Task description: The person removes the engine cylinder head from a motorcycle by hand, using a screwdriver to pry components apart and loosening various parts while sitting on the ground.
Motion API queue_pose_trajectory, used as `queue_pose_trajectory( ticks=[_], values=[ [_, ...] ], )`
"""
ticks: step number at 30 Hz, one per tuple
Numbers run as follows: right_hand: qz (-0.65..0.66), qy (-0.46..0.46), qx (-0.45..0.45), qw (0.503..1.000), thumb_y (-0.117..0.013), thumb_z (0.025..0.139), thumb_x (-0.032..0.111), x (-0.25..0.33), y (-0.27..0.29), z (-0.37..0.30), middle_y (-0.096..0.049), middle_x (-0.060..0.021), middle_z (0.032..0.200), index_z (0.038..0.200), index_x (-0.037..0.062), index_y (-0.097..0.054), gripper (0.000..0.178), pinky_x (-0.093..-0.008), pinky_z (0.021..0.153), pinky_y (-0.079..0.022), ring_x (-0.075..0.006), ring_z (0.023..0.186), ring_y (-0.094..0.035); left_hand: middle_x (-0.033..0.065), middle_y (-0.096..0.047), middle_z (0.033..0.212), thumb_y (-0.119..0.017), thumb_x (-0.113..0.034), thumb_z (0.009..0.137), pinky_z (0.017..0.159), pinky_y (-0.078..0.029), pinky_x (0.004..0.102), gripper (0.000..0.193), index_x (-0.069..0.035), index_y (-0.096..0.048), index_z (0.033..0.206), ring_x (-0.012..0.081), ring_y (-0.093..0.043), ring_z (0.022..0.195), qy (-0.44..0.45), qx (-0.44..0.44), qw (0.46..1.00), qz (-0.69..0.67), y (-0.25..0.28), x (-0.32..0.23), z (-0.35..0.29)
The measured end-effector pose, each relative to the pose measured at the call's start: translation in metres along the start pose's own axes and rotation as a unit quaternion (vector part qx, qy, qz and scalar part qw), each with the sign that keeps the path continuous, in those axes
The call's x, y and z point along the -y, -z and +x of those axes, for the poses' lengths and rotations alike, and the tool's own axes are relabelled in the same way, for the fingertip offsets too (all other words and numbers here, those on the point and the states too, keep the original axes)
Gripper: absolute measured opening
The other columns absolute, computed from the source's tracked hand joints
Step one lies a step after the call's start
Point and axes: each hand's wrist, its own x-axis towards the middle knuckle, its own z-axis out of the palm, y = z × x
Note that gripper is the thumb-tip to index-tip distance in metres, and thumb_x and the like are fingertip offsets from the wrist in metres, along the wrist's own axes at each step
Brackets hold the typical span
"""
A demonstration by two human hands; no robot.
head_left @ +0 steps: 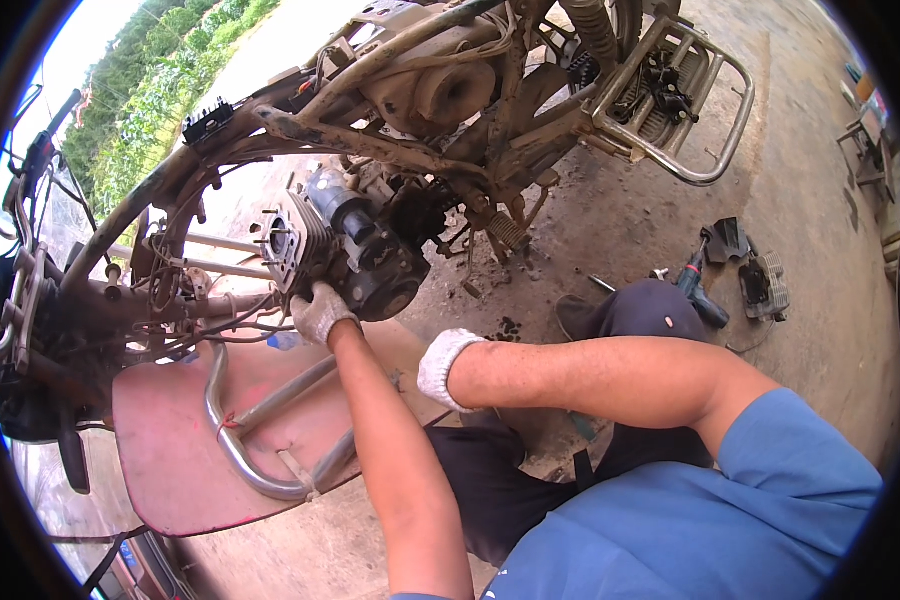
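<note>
A: Which item is at the hands, and where is it placed?

B: One finned engine cylinder [295,240], open-bored and studded, mounted at the front edge of the engine [385,275]. A black cylindrical motor [344,207] is carried just beside it.

A: How is the left hand entered?

B: Left hand [322,312], in a whitish knit glove — set up against the cylinder's lower edge. The fingertips are partly hidden; whether anything is gripped cannot be told.

A: And the right?

B: Right hand [447,369], gloved likewise, placed well apart from the engine, near the right-hand edge of the red panel [160,440]. Its fingers are hidden from view, so open or closed cannot be told.

A: What else is listed?

B: One bent chrome tube bar [217,390], seen over the red panel. One chrome rack [735,110], fixed at the rear end of the dusty motorcycle frame [360,150]; a black strap bundle [670,92] is carried between its rails. On the concrete ground [810,200]: one teal-and-black power driver [706,293], one black moulded piece [728,238] near its upper end, and one finned metal casting [766,287] — laid to its right.
</note>
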Motion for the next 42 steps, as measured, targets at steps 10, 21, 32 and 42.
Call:
queue_pose_trajectory(
  ticks=[10, 21, 32, 42],
  values=[
    [0.01, -0.005, 0.007, 1.0, -0.076, 0.081, 0.011, 0.0, 0.0, 0.002, -0.08, -0.0158, 0.107, 0.11, 0.0066, -0.081, 0.03, -0.0469, 0.084, -0.061, -0.0334, 0.101, -0.077, 0.0196, -0.079, 0.11, -0.069, -0.024, 0.082, 0.092, -0.056, 0.0413, 0.045, 0.003, -0.076, 0.117, 0.0341, -0.075, 0.097, 0.002, -0.015, 1.0, 0.006, -0.006, 0.006, 0.005],
    [0.024, -0.002, 0.011, 1.0, -0.078, 0.079, 0.011, -0.003, 0.003, -0.002, -0.08, -0.013, 0.105, 0.106, 0.0073, -0.082, 0.028, -0.0464, 0.081, -0.062, -0.0321, 0.097, -0.078, 0.0232, -0.078, 0.11, -0.067, -0.027, 0.082, 0.092, -0.056, 0.0441, 0.047, 0.001, -0.076, 0.118, 0.0385, -0.074, 0.097, 0.007, -0.005, 1.0, -0.026, -0.01, 0.008, 0.005],
    [0.014, 0.002, 0.03, 0.999, -0.076, 0.077, 0.009, -0.002, 0.002, -0.001, -0.08, -0.0154, 0.101, 0.102, 0.0047, -0.082, 0.025, -0.0465, 0.077, -0.062, -0.0332, 0.094, -0.078, 0.0208, -0.078, 0.11, -0.075, -0.033, 0.08, 0.092, -0.056, 0.0443, 0.047, -0.002, -0.077, 0.116, 0.0379, -0.075, 0.099, 0.026, 0.01, 0.999, -0.033, -0.007, 0.003, 0.006],
    [0.012, 0.007, 0.028, 1.0, -0.076, 0.077, 0.008, -0.001, -0.001, 0.002, -0.08, -0.0161, 0.099, 0.1, 0.0043, -0.082, 0.024, -0.0457, 0.077, -0.062, -0.0338, 0.092, -0.078, 0.0212, -0.079, 0.107, -0.078, -0.033, 0.078, 0.09, -0.056, 0.0438, 0.048, 0.0, -0.078, 0.113, 0.0369, -0.075, 0.096, 0.029, 0.007, 0.997, -0.073, -0.009, 0.01, 0.01]
  ],
)
